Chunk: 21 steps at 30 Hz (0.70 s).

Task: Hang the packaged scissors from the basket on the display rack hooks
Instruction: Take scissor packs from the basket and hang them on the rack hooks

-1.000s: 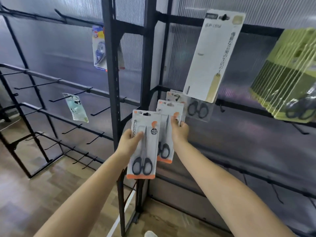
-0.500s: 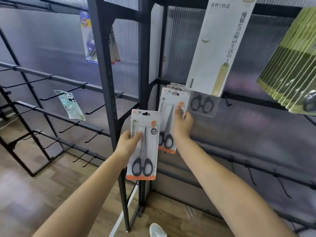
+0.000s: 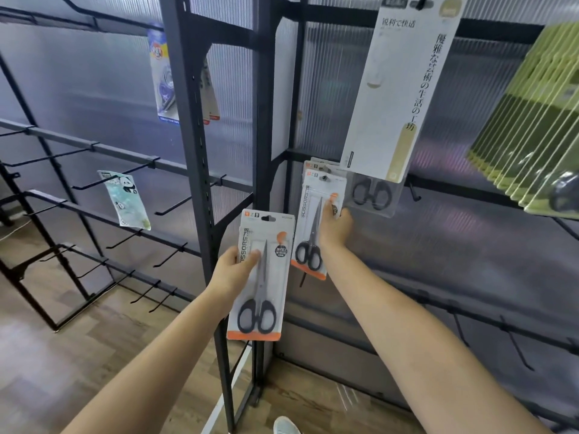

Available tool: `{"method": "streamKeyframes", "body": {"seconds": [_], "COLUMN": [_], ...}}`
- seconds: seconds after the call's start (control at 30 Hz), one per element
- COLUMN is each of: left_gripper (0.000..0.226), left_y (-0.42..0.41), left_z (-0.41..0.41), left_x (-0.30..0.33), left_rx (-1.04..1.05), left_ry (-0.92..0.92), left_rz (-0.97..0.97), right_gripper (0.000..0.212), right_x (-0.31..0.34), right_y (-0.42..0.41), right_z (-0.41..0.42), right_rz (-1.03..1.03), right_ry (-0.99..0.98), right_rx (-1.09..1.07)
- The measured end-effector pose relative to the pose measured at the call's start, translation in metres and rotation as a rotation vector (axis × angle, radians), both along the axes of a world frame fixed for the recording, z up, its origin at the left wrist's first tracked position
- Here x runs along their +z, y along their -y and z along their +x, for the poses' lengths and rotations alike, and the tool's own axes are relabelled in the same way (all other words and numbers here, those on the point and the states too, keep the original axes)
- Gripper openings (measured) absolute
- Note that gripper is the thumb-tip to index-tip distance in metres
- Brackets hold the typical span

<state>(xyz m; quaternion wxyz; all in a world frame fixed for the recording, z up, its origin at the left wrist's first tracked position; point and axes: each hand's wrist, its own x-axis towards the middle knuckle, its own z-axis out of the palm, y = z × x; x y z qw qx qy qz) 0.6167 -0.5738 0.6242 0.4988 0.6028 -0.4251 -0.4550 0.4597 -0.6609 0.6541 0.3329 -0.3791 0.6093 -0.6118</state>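
Two scissors packs held up at the black display rack (image 3: 200, 126)

The left hand (image 3: 233, 270), near the middle of the frame, grips a scissors pack (image 3: 261, 278) upright, thumb across its front and fingers curled behind it. Just right and higher, the right hand (image 3: 335, 227) pinches a second scissors pack (image 3: 313, 227), whose top hole sits at a hook (image 3: 324, 177), in front of another pack already there. A tall white card (image 3: 398, 89) hangs above, yellow-green packs (image 3: 532, 126) at the right edge, a panda packet (image 3: 125, 200) on a left hook.
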Motion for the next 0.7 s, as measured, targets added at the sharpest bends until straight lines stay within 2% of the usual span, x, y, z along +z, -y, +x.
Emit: {"method": "streamKeyframes", "body": {"seconds": [0.2,0.33,0.5,0.6,0.7], "left_gripper": [0.023,0.027,0.021,0.015,0.014], "left_y": [0.001,0.003,0.007,0.007,0.006], "left_z": [0.000,-0.002,-0.004,-0.006,-0.010], "left_x": [-0.006,-0.011,-0.015,-0.016,-0.015], "left_rx": [0.003,-0.020,-0.032,-0.025,-0.036], "left_ry": [0.001,-0.008,-0.010,-0.014,-0.031], "left_rz": [0.016,0.038,0.032,0.028,0.019], "right_gripper": [0.039,0.049,0.059,0.050,0.040], "right_x": [0.003,0.004,0.001,0.001,-0.007], "right_y": [0.009,0.016,0.027,0.021,0.009], "right_z": [-0.006,-0.010,-0.018,-0.020,-0.024], "right_rz": [0.024,0.157,0.219,0.193,0.118], "right_ry": [-0.121,-0.200,-0.184,-0.236,-0.208], "right_rx": [0.035,0.076,0.083,0.113,0.103]}}
